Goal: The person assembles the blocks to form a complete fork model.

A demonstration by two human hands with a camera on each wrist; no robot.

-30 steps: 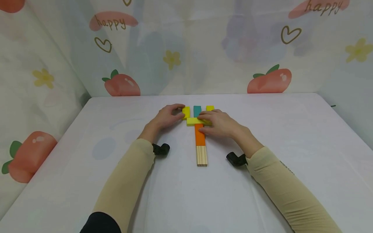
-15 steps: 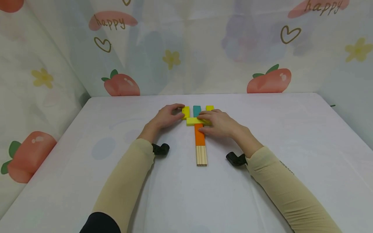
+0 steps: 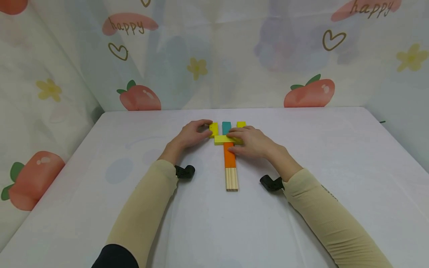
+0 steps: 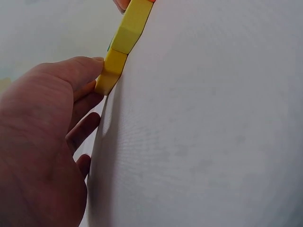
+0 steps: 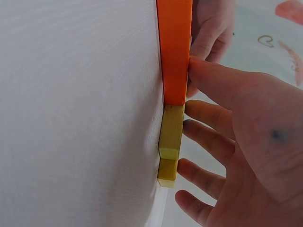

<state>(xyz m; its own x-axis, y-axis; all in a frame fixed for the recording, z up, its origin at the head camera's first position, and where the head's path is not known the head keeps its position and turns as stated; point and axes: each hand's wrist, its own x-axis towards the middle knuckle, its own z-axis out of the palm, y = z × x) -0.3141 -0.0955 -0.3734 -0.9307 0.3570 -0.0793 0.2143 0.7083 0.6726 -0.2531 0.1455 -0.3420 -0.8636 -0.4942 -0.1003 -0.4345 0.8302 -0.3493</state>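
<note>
Flat wooden blocks form a trident shape in the head view. A plain striped wood block [image 3: 232, 179] and an orange block [image 3: 229, 160] make its stem. Across the stem's far end lies a lime-yellow block [image 3: 220, 140]. Beyond it stand a left yellow block [image 3: 214, 128], a teal block [image 3: 226, 127] and a right yellow block [image 3: 241, 123]. My left hand [image 3: 191, 134] pinches the left yellow block with thumb and index finger. Fingers extended, my right hand [image 3: 254, 142] touches the orange and lime-yellow blocks from the right, partly hiding the crosspiece and right yellow block.
The white tabletop [image 3: 201, 223] ends at a back edge not far behind the blocks. A printed curtain [image 3: 228, 56] with peaches and flowers rises behind and on the left. Black wrist cameras [image 3: 185, 171] stick out below both wrists, close over the table.
</note>
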